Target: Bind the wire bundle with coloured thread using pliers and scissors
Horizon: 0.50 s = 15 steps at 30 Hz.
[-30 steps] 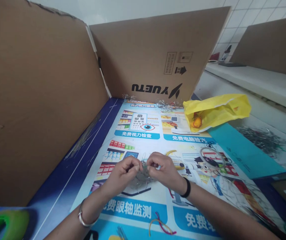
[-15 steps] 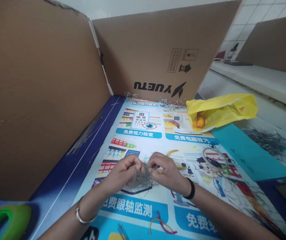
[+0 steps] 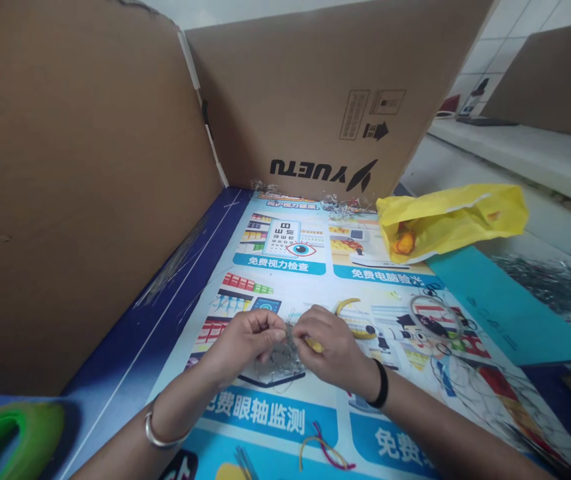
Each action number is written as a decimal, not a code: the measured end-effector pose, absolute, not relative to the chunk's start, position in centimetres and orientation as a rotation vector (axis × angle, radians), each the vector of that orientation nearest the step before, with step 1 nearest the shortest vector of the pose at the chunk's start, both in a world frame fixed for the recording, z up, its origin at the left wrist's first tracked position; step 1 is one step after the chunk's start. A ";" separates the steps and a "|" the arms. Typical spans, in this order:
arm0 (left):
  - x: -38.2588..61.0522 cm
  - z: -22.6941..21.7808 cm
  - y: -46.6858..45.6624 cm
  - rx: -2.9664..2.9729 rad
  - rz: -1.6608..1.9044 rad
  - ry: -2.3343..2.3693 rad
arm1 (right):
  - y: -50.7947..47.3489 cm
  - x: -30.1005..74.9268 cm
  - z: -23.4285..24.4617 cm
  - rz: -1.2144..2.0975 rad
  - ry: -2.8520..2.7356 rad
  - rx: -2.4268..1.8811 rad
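My left hand [image 3: 245, 340] and my right hand [image 3: 328, 343] meet over a printed poster [image 3: 285, 280] on the table. Both pinch a small tangled bundle of thin silvery wires [image 3: 285, 350] held between them. My left wrist wears a silver bangle [image 3: 158, 433], my right wrist a black band [image 3: 381, 385]. A yellow rubber band [image 3: 346, 307] lies just beyond my right hand. A pinch of yellow shows under my right fingers.
Cardboard panels [image 3: 80, 173] wall the left and back. A yellow plastic bag [image 3: 452, 217] lies at the right rear. Loose wire heaps [image 3: 545, 280] lie at the right. Coloured rubber bands [image 3: 322, 450] lie near the front edge, a green object [image 3: 10, 440] at the lower left.
The hands stay together on the wire bundle and the fingers shift slightly. The view has tilted a little, moving everything slightly right and down.
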<state>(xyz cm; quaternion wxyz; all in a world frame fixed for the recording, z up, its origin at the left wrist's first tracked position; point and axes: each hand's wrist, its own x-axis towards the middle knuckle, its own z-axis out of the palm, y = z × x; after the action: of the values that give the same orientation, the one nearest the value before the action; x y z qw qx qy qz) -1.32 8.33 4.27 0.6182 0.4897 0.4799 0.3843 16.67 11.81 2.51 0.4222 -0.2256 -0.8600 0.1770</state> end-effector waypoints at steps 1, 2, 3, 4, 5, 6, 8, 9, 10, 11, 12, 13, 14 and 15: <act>-1.3 4.5 8.3 1.129 0.874 1.114 | 11.7 16.7 2.5 0.400 -2.174 -0.564; -1.3 4.7 8.2 1.130 0.867 1.126 | 11.6 16.7 2.4 0.351 -2.197 -0.564; -1.2 4.8 8.2 1.130 0.863 1.139 | 11.5 16.8 2.4 0.296 -2.223 -0.563; -1.2 5.0 8.1 1.133 0.859 1.156 | 11.4 16.8 2.4 0.235 -2.250 -0.561; -1.1 5.1 8.0 1.142 0.855 1.174 | 11.3 16.9 2.3 0.174 -2.277 -0.557; -1.0 5.2 7.9 1.158 0.850 1.191 | 11.3 16.9 2.3 0.112 -2.299 -0.549; -0.9 5.4 7.8 1.223 0.840 1.222 | 11.2 17.1 2.3 0.001 -2.334 -0.530; -0.9 5.4 7.7 1.274 0.838 1.242 | 11.1 17.2 2.3 -0.049 -2.348 -0.516; -0.8 5.5 7.6 1.333 0.840 1.264 | 11.1 17.3 2.4 -0.098 -2.362 -0.493; -0.8 5.5 7.5 1.399 0.846 1.290 | 11.0 17.5 2.4 -0.146 -2.376 -0.465; -0.7 5.6 7.4 1.469 0.849 1.320 | 11.0 17.6 2.5 -0.193 -2.393 -0.431; -0.7 5.7 7.3 1.539 0.849 1.354 | 11.0 17.8 2.7 -0.236 -2.415 -0.395; -0.7 5.8 7.2 1.607 0.841 1.384 | 11.0 17.9 2.8 -0.273 -2.437 -0.356; -0.7 5.9 7.1 1.670 0.828 1.409 | 11.0 18.0 3.0 -0.303 -2.458 -0.320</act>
<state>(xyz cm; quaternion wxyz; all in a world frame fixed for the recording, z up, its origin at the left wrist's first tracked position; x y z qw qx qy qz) -0.65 7.11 5.88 0.3918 0.6575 0.5550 0.3259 17.99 10.98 2.96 0.3165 -0.1217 -0.9337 -0.1150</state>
